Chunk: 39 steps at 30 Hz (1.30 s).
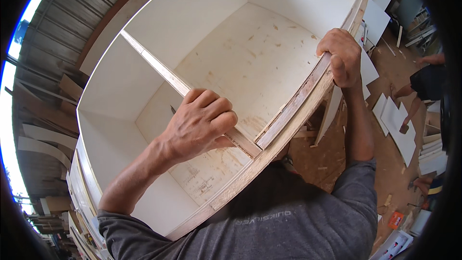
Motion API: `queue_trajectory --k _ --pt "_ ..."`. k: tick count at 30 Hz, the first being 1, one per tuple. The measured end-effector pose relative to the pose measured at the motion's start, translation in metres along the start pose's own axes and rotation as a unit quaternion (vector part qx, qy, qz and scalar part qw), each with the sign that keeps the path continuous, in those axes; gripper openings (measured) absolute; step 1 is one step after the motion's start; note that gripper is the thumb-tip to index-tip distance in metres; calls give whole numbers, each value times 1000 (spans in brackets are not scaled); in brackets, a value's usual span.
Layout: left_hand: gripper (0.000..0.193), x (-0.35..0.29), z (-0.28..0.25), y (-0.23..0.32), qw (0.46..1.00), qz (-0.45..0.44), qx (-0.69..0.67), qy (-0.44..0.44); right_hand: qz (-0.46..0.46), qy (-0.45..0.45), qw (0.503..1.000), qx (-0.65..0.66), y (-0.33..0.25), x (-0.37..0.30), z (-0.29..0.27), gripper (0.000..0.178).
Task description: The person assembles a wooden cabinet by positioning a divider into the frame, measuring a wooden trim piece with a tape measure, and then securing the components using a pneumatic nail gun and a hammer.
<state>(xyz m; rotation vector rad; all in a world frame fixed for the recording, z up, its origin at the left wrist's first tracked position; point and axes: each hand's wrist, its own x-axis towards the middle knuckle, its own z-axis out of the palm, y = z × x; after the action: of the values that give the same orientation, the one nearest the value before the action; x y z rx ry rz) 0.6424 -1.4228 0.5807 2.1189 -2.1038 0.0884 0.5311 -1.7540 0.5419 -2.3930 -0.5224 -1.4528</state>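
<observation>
A large white wooden box with an inner divider leans against my body. My left hand is closed over the bare wooden edge of the divider, near where it meets the front rim. A thin dark pointed tip shows beside that hand; what it belongs to is hidden. My right hand grips the front rim at the right, fingers inside and thumb outside. Along this rim lies a narrow strip of wood, which meets the divider's end. Brown smears and scuffs mark the box's inner panel.
Another person crouches at the right, a hand over white panels on the floor. An orange box lies at the lower right. Curved boards and wood pieces stand at the left, by a corrugated metal wall.
</observation>
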Motion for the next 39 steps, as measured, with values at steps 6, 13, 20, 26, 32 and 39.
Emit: queue_trajectory --k 6,13,20,26,32,39 --pt "52 -3 6 2 1000 -10 5 22 8 -18 1000 -23 -1 -1 -2 37" --pt "57 1 7 -1 998 23 20 59 18 -6 999 -27 -1 0 -2 43" --pt "57 1 4 0 998 23 20 59 31 -23 999 -37 -8 -1 -3 43" --pt "60 0 4 3 999 8 15 51 61 -81 993 -56 -11 -4 -8 55" --pt "88 -2 17 2 993 28 14 116 30 -53 997 -51 -9 -1 -9 39" --pt "85 -6 27 9 989 18 2 146 29 -73 996 -33 -58 -3 -5 50"
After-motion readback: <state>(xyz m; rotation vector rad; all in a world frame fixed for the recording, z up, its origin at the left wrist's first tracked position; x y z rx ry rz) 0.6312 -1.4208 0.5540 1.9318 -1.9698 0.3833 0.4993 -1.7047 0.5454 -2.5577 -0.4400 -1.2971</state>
